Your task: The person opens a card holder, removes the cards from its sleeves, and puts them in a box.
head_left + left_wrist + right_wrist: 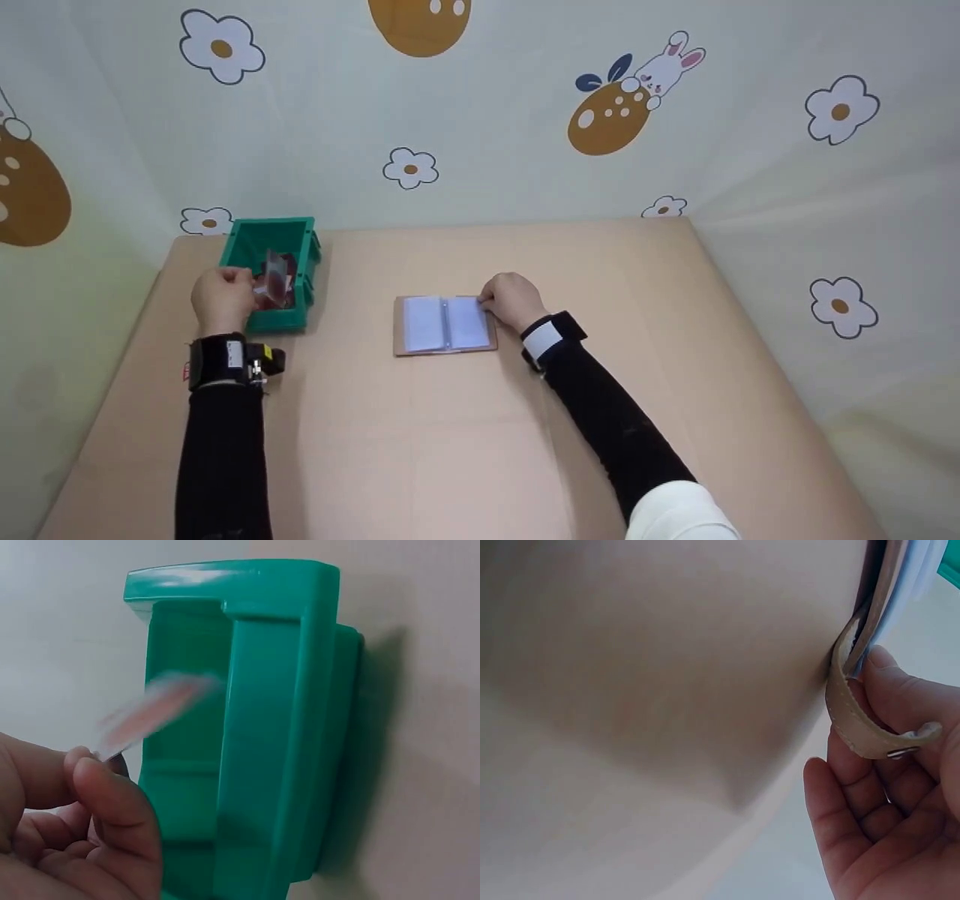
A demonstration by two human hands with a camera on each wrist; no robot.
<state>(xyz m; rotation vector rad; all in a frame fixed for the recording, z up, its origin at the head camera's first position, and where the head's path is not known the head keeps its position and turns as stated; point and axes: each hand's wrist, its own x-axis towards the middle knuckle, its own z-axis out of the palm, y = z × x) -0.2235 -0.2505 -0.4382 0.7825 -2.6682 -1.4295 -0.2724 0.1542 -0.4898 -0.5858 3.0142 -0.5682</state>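
My left hand (223,301) pinches a small thin card (154,716) between thumb and forefinger. The card looks translucent with a reddish middle, blurred in the left wrist view. It is held over the open top of a green plastic bin (276,321), where reddish pieces (289,262) lie inside. An open brown card holder (399,330) with clear sleeves (424,322) lies flat on the table. At its right edge my right hand (516,300) grips the cover, thumb on top. A tan strap with a snap (870,731) curls out beside those fingers.
The table (420,450) has a tan covering. Behind it and on both sides hangs a pale curtain (495,187) printed with flowers and rabbits. The bin stands at the table's far left, near the back edge.
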